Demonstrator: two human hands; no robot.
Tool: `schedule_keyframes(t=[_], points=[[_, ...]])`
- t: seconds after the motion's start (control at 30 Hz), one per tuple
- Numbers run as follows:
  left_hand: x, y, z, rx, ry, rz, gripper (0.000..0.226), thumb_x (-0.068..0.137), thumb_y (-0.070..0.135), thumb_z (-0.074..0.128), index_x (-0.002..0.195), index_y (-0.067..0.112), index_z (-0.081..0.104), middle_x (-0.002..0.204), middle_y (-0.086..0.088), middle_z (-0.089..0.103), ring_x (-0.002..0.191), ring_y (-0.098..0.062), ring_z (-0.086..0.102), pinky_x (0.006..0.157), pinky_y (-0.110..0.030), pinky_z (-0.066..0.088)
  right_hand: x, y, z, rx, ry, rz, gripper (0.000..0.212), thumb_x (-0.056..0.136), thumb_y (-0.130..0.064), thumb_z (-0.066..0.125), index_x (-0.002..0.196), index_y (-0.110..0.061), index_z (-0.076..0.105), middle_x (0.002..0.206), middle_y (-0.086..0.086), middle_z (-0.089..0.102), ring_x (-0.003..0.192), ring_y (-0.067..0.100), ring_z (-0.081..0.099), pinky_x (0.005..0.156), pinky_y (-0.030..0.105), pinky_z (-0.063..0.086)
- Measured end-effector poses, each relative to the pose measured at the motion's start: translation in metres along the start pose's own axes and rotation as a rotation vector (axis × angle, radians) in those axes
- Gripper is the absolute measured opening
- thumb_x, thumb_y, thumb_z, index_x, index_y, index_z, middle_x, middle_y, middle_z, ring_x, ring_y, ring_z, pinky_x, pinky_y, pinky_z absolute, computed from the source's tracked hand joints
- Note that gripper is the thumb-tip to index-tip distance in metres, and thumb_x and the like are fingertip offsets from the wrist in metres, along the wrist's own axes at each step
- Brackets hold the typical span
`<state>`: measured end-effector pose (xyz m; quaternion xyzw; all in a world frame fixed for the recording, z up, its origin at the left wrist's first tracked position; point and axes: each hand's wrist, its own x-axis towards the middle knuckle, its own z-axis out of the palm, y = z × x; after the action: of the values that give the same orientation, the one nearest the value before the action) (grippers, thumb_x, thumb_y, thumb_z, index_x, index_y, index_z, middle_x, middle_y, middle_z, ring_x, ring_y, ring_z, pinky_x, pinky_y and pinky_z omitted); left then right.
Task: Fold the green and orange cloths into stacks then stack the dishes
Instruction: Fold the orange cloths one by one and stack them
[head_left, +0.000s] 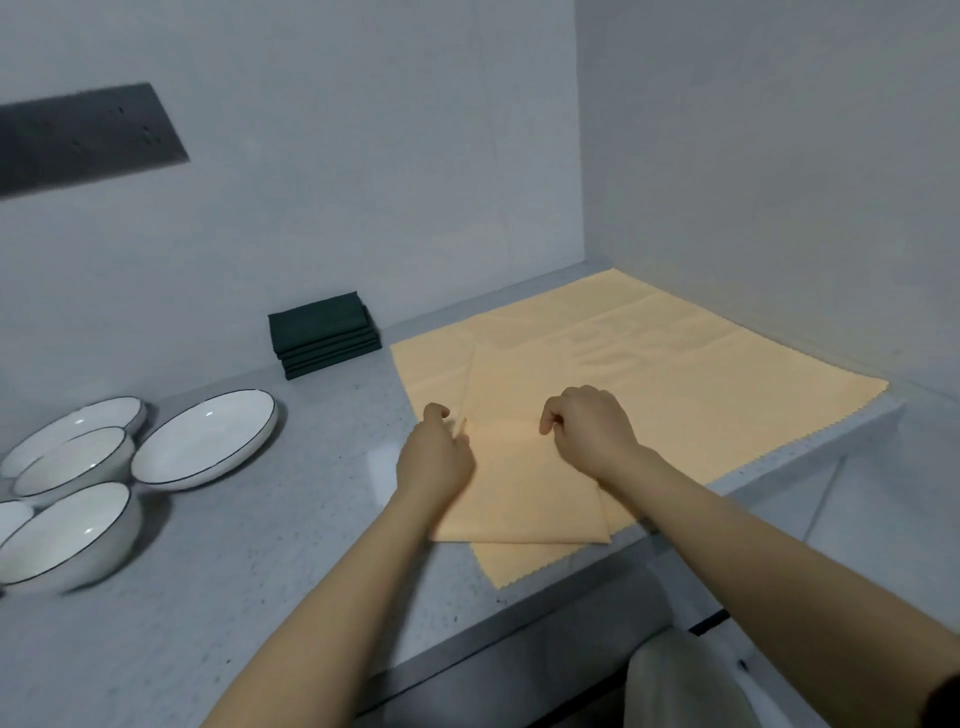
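A folded orange cloth (524, 499) lies on top of larger flat orange cloths (675, 374) at the right of the grey counter. My left hand (434, 457) pinches its left edge near the top corner. My right hand (589, 428) rests curled on its upper right part, fingers bent onto the fabric. A neat stack of folded dark green cloths (322, 335) sits by the back wall. White dishes with dark rims are spread at the left: a wide shallow plate (205, 439), a second plate (72, 431), a bowl (72, 465) and another bowl (62, 538).
The grey counter (249, 571) ends in a front edge running diagonally at the lower right. Walls close the back and right sides. A dark panel (83, 137) is on the back wall. A sliver of another white dish (10, 519) shows at the left edge.
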<state>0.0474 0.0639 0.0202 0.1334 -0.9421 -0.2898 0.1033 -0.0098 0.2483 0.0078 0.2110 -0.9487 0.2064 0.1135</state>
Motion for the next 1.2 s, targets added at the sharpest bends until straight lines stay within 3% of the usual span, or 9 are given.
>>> schedule_keyframes(t=[0.2,0.33,0.5,0.67,0.77,0.9,1.0,1.2], points=[[-0.023,-0.022,0.0,0.024,0.118,-0.094,0.044,0.097,0.027,0.043,0.137,0.014,0.031,0.108,-0.01,0.062,0.085,-0.022,0.059,0.062,-0.029,0.038,0.01,-0.021,0.014,-0.053,-0.025,-0.066,0.037,0.08,0.005,0.043,0.09,-0.022,0.066,0.097,0.001,0.06,0.098,0.024,0.048,0.077,0.027,0.026],[-0.029,-0.028,0.001,0.092,0.162,-0.083,0.044,0.098,0.032,0.043,0.137,0.014,0.034,0.116,-0.007,0.06,0.099,-0.023,0.058,0.08,-0.034,0.044,0.004,-0.017,0.025,0.024,0.024,-0.047,0.031,0.085,0.002,0.044,0.093,-0.017,0.067,0.096,0.003,0.06,0.097,0.025,0.05,0.08,0.03,0.031],[-0.032,-0.028,0.0,0.186,0.195,-0.064,0.046,0.098,0.038,0.043,0.137,0.015,0.037,0.127,-0.005,0.054,0.116,-0.022,0.05,0.093,-0.034,0.034,-0.004,-0.007,0.021,0.175,0.062,0.026,0.024,0.09,-0.01,0.05,0.096,-0.02,0.07,0.1,0.002,0.058,0.102,0.022,0.046,0.086,0.028,0.032],[-0.035,-0.017,-0.002,0.253,0.281,0.195,0.038,0.097,0.029,0.042,0.131,0.015,0.05,0.133,-0.005,0.045,0.126,-0.02,0.035,0.103,-0.032,0.02,-0.015,-0.017,0.006,0.145,0.115,-0.08,0.019,0.091,-0.02,0.056,0.106,-0.02,0.068,0.11,-0.002,0.057,0.111,0.02,0.043,0.09,0.025,0.024],[-0.041,-0.009,0.003,0.325,0.099,0.34,0.04,0.099,0.027,0.033,0.133,0.013,0.05,0.146,-0.009,0.037,0.14,-0.021,0.021,0.115,-0.034,0.004,-0.028,-0.034,0.007,0.056,0.041,-0.175,0.03,0.095,-0.027,0.049,0.121,-0.019,0.061,0.127,-0.001,0.054,0.122,0.02,0.039,0.1,0.028,0.023],[-0.045,-0.012,0.012,0.378,-0.231,0.231,0.055,0.102,0.037,0.019,0.153,0.02,0.012,0.16,-0.009,-0.002,0.147,-0.023,-0.007,0.118,-0.039,-0.01,-0.041,-0.037,0.017,-0.018,-0.198,-0.12,0.049,0.101,-0.038,0.031,0.146,-0.022,0.031,0.155,0.001,0.025,0.143,0.016,0.018,0.115,0.029,0.009],[-0.044,-0.014,0.016,0.395,-0.285,0.176,0.057,0.101,0.043,0.016,0.152,0.029,-0.002,0.159,-0.006,-0.014,0.146,-0.022,-0.017,0.118,-0.039,-0.012,-0.042,-0.032,0.02,-0.087,-0.285,-0.03,0.056,0.1,-0.047,0.02,0.151,-0.026,0.013,0.159,-0.001,0.006,0.146,0.014,0.002,0.117,0.033,-0.002],[-0.044,-0.015,0.019,0.401,-0.286,0.134,0.058,0.099,0.05,0.016,0.151,0.034,-0.005,0.157,-0.011,-0.019,0.144,-0.024,-0.021,0.117,-0.04,-0.015,-0.041,-0.028,0.022,-0.201,-0.332,0.168,0.07,0.096,-0.056,0.008,0.151,-0.015,-0.008,0.159,0.003,-0.01,0.146,0.014,-0.012,0.117,0.037,-0.013]])
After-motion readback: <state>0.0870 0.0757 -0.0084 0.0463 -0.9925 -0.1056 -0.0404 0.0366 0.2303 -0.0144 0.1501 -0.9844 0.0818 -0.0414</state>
